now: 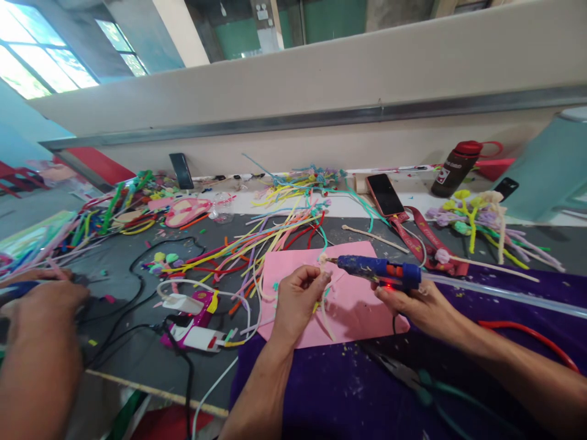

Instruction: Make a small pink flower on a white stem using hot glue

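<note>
My right hand (415,299) is wrapped round a blue hot glue gun (367,267) with a red light and a long clear glue stick (499,294) in its back. The gun's nozzle points left at the curled tip of a cream pipe cleaner (323,259); whether they touch I cannot tell. Thumb and fingers of my left hand (296,299) pinch this pipe cleaner just below its tip. Both hands are over a pink sheet (367,327), where more pipe cleaner bits lie partly hidden. Green-handled pliers (408,373) lie on the purple cloth (334,391) in front.
Another person's hand (46,305) works at the left. Nearby are a purple power strip (202,315) with cables and a pile of pipe cleaners (257,241). Phones (385,194), a dark bottle (454,171), pipe-cleaner flowers (481,223) and a teal jug (541,165) stand or lie farther back.
</note>
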`<state>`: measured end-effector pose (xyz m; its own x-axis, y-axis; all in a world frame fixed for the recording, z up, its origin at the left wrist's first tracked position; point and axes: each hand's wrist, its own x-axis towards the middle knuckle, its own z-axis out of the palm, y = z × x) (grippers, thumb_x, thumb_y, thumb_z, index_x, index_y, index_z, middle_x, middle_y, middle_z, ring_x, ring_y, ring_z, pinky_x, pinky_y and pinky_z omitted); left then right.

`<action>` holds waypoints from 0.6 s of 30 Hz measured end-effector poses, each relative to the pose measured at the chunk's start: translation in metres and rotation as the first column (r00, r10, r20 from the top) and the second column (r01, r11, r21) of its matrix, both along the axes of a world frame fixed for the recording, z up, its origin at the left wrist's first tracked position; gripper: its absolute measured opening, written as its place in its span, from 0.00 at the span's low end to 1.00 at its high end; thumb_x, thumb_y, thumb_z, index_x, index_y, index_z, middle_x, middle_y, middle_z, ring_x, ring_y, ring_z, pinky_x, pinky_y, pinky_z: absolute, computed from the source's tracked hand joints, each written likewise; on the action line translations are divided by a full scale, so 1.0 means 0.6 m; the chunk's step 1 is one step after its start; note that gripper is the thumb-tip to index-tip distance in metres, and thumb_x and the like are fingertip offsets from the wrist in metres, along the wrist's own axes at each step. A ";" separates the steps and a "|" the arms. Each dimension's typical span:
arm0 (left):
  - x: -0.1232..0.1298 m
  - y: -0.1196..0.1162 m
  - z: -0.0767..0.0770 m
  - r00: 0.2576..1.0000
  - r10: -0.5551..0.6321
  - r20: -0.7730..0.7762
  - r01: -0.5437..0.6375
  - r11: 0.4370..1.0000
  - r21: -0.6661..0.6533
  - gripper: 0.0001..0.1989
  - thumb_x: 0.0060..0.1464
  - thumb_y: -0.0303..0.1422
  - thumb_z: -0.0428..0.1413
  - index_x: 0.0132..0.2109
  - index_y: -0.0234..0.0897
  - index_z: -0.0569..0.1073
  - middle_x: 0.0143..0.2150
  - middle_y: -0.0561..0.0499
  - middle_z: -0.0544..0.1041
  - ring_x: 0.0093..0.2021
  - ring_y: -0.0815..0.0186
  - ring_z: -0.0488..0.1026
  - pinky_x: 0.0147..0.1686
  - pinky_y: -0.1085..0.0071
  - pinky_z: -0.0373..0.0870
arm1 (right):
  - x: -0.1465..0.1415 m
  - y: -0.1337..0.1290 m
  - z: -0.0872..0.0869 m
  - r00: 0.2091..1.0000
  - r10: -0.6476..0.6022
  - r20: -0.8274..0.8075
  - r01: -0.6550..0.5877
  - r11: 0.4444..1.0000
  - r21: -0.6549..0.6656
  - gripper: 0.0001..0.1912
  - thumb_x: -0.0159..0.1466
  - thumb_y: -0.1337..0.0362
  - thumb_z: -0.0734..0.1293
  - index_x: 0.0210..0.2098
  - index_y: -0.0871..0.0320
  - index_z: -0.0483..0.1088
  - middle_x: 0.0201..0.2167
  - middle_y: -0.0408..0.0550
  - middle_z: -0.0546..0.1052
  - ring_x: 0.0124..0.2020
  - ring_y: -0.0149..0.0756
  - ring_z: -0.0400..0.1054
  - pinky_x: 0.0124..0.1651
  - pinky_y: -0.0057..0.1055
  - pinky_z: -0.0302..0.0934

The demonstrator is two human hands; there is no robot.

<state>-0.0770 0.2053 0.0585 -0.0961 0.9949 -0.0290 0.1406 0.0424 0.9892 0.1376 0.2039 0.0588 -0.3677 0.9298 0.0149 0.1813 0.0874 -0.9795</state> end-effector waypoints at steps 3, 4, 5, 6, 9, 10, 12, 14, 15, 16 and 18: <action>0.000 0.000 0.000 1.000 -0.005 0.006 0.005 1.000 -0.003 0.13 0.47 0.41 0.58 0.28 0.34 0.71 0.17 0.58 0.64 0.16 0.77 0.56 0.16 0.79 0.50 | -0.001 -0.001 -0.005 1.000 0.006 0.003 -0.006 1.000 0.028 0.14 0.59 0.54 0.64 0.30 0.60 0.68 0.23 0.42 0.66 0.23 0.28 0.56 0.24 0.24 0.53; -0.001 0.000 0.000 1.000 -0.006 0.005 0.006 1.000 -0.004 0.13 0.47 0.40 0.58 0.28 0.33 0.71 0.17 0.58 0.64 0.16 0.77 0.56 0.16 0.79 0.50 | -0.001 -0.001 -0.007 1.000 0.006 0.004 -0.006 0.999 0.037 0.14 0.59 0.54 0.65 0.30 0.60 0.68 0.23 0.43 0.67 0.24 0.28 0.57 0.24 0.24 0.54; -0.001 0.000 -0.001 1.000 -0.006 0.004 0.006 1.000 -0.005 0.13 0.47 0.40 0.58 0.28 0.33 0.71 0.17 0.58 0.64 0.16 0.77 0.56 0.16 0.79 0.50 | 0.000 0.000 -0.008 1.000 0.005 0.007 -0.005 0.999 0.043 0.14 0.59 0.54 0.65 0.31 0.60 0.69 0.23 0.43 0.67 0.24 0.28 0.57 0.24 0.24 0.54; -0.001 0.000 -0.001 1.000 -0.006 0.004 0.006 1.000 -0.006 0.13 0.47 0.40 0.58 0.28 0.33 0.72 0.17 0.58 0.64 0.16 0.77 0.56 0.16 0.79 0.50 | 0.000 0.000 -0.008 1.000 0.000 0.014 0.000 0.999 0.051 0.14 0.59 0.54 0.64 0.31 0.60 0.69 0.23 0.43 0.67 0.23 0.28 0.58 0.23 0.24 0.54; -0.003 0.000 -0.003 1.000 0.000 0.025 0.000 1.000 0.000 0.12 0.47 0.40 0.58 0.28 0.33 0.72 0.17 0.58 0.64 0.16 0.77 0.56 0.16 0.79 0.51 | 0.006 0.005 -0.004 0.998 -0.025 0.059 0.019 0.994 0.108 0.13 0.61 0.54 0.63 0.32 0.59 0.68 0.22 0.43 0.67 0.22 0.28 0.58 0.22 0.24 0.54; -0.004 0.000 -0.004 0.999 0.005 0.040 -0.005 1.000 0.004 0.12 0.46 0.39 0.59 0.28 0.33 0.72 0.17 0.58 0.64 0.17 0.77 0.56 0.17 0.80 0.52 | 0.008 0.008 -0.001 0.995 -0.035 0.089 0.022 0.989 0.148 0.13 0.61 0.54 0.62 0.32 0.59 0.68 0.22 0.43 0.68 0.22 0.28 0.58 0.22 0.24 0.55; -0.005 0.001 -0.005 0.996 0.017 0.086 -0.017 1.000 0.001 0.11 0.46 0.38 0.59 0.29 0.33 0.73 0.17 0.57 0.65 0.17 0.78 0.57 0.17 0.80 0.52 | 0.013 0.018 0.005 0.978 -0.073 0.194 0.020 0.965 0.262 0.13 0.61 0.54 0.62 0.31 0.59 0.67 0.23 0.44 0.69 0.22 0.29 0.60 0.23 0.25 0.55; -0.006 0.001 -0.005 0.986 0.033 0.165 -0.030 0.999 -0.022 0.11 0.45 0.38 0.60 0.29 0.33 0.73 0.18 0.57 0.67 0.17 0.78 0.58 0.16 0.81 0.52 | 0.018 0.032 0.008 0.931 -0.139 0.338 -0.006 0.919 0.394 0.13 0.60 0.54 0.62 0.32 0.59 0.67 0.24 0.44 0.70 0.23 0.31 0.62 0.25 0.26 0.56; -0.006 0.001 -0.005 0.976 0.044 0.212 -0.036 0.999 -0.041 0.10 0.45 0.37 0.60 0.29 0.33 0.73 0.20 0.56 0.69 0.16 0.79 0.58 0.15 0.82 0.51 | 0.020 0.040 0.007 0.896 -0.177 0.408 -0.032 0.890 0.455 0.13 0.60 0.54 0.63 0.34 0.59 0.66 0.25 0.45 0.70 0.24 0.33 0.64 0.26 0.27 0.56; -0.007 0.001 -0.004 0.964 0.053 0.259 -0.038 0.997 -0.060 0.10 0.45 0.37 0.61 0.28 0.33 0.72 0.21 0.55 0.71 0.16 0.79 0.58 0.14 0.82 0.51 | 0.022 0.048 0.004 0.856 -0.208 0.474 -0.069 0.862 0.503 0.13 0.60 0.55 0.63 0.35 0.59 0.66 0.27 0.46 0.71 0.25 0.34 0.65 0.27 0.28 0.57; -0.009 0.001 -0.002 0.939 0.057 0.338 -0.029 0.996 -0.087 0.10 0.45 0.36 0.61 0.28 0.33 0.72 0.25 0.53 0.74 0.16 0.80 0.59 0.13 0.83 0.50 | 0.024 0.063 -0.008 0.763 -0.266 0.589 -0.147 0.816 0.559 0.14 0.60 0.56 0.62 0.39 0.61 0.64 0.31 0.49 0.72 0.28 0.37 0.68 0.29 0.29 0.58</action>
<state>-0.0822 0.2062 0.0571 -0.1092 0.9832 -0.1466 -0.2068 0.1218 0.9708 0.1522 0.2419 0.0542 -0.4270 0.8489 0.3115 0.7419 0.5258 -0.4161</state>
